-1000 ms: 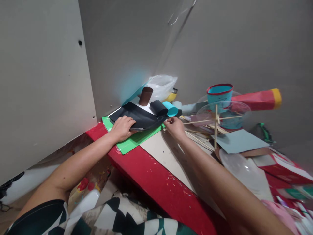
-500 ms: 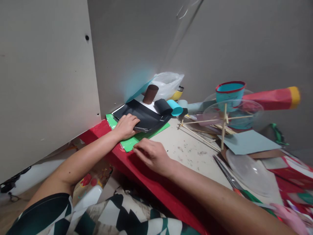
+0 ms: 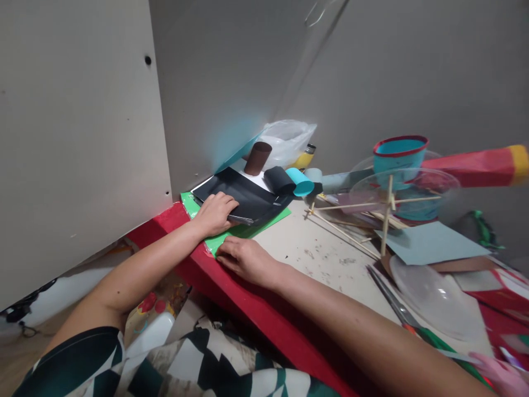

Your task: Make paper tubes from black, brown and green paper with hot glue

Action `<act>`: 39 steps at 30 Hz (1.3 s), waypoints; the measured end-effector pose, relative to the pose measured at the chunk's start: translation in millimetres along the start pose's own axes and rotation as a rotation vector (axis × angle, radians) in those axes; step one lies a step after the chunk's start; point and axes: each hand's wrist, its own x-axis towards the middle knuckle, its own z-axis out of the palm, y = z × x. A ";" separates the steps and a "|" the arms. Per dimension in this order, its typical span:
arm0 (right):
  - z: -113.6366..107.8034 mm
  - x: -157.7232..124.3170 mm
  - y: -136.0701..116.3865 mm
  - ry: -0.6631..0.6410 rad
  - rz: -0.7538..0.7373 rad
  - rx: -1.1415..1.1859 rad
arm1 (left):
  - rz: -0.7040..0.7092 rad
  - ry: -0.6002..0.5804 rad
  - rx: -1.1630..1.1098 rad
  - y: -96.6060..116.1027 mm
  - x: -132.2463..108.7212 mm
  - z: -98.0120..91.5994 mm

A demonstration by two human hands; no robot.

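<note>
My left hand point(image 3: 217, 213) is closed over the near edge of a stack of black paper point(image 3: 243, 193), fingers on top. That stack lies across green paper point(image 3: 266, 225), which pokes out on its left and near sides. My right hand point(image 3: 246, 259) is at the near corner of the green paper, its fingers pinched together on that corner; the fingertips are partly hidden. On and behind the black sheets are a brown paper tube point(image 3: 258, 159), a black roll point(image 3: 280, 181) and a bright blue roll point(image 3: 301, 182).
A frame of thin wooden sticks point(image 3: 388, 209) stands on the right, by a blue cup with red rim point(image 3: 400, 157). Scissors point(image 3: 392, 298) and a clear plastic lid point(image 3: 432, 298) lie nearer. A white plastic bag point(image 3: 291, 138) is at the back. Red covering point(image 3: 248, 309) runs along the table's edge.
My right hand has moved left and slightly down onto the green paper's corner. My left hand stays on the black paper. The view has shifted slightly left.
</note>
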 end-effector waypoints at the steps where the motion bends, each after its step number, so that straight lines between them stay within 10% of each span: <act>1: -0.4 0.5 -0.2 -0.008 -0.004 0.001 | 0.000 0.001 0.000 -0.1 0.2 0.0; 39: -34.6 -34.7 8.1 -0.132 0.022 0.160 | 0.007 0.008 -0.027 -6.5 3.7 0.6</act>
